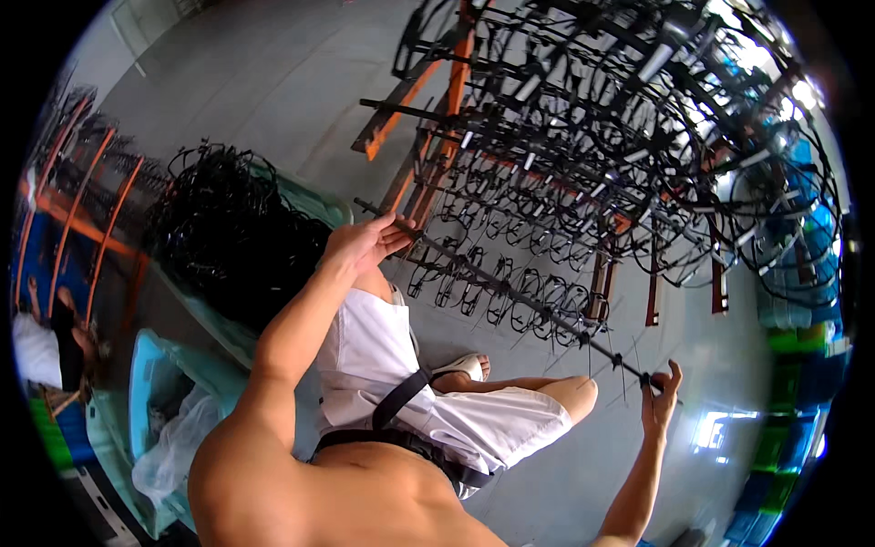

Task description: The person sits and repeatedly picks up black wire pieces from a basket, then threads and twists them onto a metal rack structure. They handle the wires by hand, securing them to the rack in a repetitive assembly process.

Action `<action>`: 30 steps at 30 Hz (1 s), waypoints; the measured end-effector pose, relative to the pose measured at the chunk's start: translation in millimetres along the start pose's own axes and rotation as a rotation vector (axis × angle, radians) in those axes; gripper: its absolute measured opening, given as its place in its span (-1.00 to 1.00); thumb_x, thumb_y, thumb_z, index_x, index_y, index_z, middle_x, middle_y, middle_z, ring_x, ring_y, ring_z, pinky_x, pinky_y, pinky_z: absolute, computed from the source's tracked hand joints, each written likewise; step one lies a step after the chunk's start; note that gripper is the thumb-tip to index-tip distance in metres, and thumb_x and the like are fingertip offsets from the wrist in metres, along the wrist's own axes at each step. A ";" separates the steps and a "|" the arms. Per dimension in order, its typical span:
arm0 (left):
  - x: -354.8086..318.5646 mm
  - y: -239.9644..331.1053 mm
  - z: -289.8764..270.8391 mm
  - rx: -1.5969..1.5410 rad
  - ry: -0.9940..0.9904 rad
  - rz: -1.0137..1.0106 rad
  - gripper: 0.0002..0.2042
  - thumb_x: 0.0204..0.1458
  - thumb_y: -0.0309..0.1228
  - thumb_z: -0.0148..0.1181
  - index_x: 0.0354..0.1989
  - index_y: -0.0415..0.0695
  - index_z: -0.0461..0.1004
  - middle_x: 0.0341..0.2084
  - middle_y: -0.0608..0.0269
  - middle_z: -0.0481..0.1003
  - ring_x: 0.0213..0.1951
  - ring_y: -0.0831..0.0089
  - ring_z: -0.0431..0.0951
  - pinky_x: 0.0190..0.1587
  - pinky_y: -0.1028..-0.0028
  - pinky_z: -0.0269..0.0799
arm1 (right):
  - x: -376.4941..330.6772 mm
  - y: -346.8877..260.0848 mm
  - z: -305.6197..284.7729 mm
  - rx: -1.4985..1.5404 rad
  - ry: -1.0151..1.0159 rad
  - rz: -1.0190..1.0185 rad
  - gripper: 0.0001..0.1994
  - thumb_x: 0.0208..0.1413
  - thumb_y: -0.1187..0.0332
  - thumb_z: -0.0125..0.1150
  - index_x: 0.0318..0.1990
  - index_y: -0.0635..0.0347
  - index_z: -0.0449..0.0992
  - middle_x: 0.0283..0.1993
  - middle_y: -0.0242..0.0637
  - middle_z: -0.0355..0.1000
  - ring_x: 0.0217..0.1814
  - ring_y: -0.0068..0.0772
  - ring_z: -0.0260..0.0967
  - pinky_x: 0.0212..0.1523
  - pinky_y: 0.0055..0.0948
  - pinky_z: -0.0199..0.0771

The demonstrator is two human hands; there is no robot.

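Observation:
A long black rod (515, 294) slants in front of me from upper left to lower right. Small knobs and thin wire prongs sit along it. My left hand (363, 246) grips the rod near its far left end, with the fingers bent over it. Near the other end, my right hand (661, 401) pinches it between thumb and fingers. Behind the rod hang black looped parts (510, 305); whether any are attached to it I cannot tell. To the left of my left hand is a heap of similar tangled black parts (241, 237).
An orange rack (460, 68) stands ahead, its rods crowded with black looped parts. The heap fills a pale green tub (314, 202); a turquoise bin (146, 374) with clear plastic is nearby. Another person (41, 351) and orange racks are at far left. Blue and green crates (775, 447) line the right.

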State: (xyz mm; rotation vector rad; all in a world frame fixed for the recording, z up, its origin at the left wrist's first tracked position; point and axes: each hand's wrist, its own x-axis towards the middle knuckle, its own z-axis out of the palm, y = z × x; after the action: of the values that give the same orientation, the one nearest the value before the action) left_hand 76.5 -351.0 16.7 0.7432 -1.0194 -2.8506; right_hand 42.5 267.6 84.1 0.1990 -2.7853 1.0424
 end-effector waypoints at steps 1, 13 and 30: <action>11.0 -5.8 -11.5 -0.017 0.016 -0.010 -0.86 0.21 -0.40 -0.04 -0.24 -0.22 0.38 -0.20 0.01 0.52 -0.13 0.25 0.53 0.02 0.28 0.47 | 20.9 11.4 14.5 -0.011 -0.002 -0.051 -0.34 -0.12 0.68 0.18 0.20 0.14 0.13 -0.31 -0.26 0.37 -0.28 -0.37 0.37 -0.15 -0.39 0.39; 54.0 -55.9 -14.0 -0.063 0.268 0.048 -0.77 0.28 -0.27 -0.19 -0.31 -0.11 0.36 -0.22 0.17 0.52 -0.17 0.36 0.50 -0.05 0.33 0.44 | 103.7 58.0 64.4 -0.105 -0.019 -0.081 -0.59 -0.15 0.64 0.21 -0.07 0.14 0.39 -0.36 -0.25 0.44 -0.29 -0.33 0.44 -0.21 -0.40 0.42; 54.0 -17.7 -44.7 -0.056 0.178 -0.251 -0.68 0.16 -0.21 0.06 -0.19 -0.28 0.37 -0.20 -0.01 0.46 -0.16 0.22 0.48 -0.01 0.30 0.46 | 152.4 38.3 54.0 -0.116 -0.399 -0.135 -0.79 -0.10 0.37 0.30 -0.29 0.27 0.54 -0.37 -0.11 0.51 -0.27 -0.16 0.48 -0.22 -0.32 0.42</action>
State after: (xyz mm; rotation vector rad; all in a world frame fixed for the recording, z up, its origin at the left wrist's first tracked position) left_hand 50.8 -373.2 -47.1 1.1721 -0.8746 -2.9296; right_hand -119.0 250.3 49.3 0.6352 -3.1137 0.8867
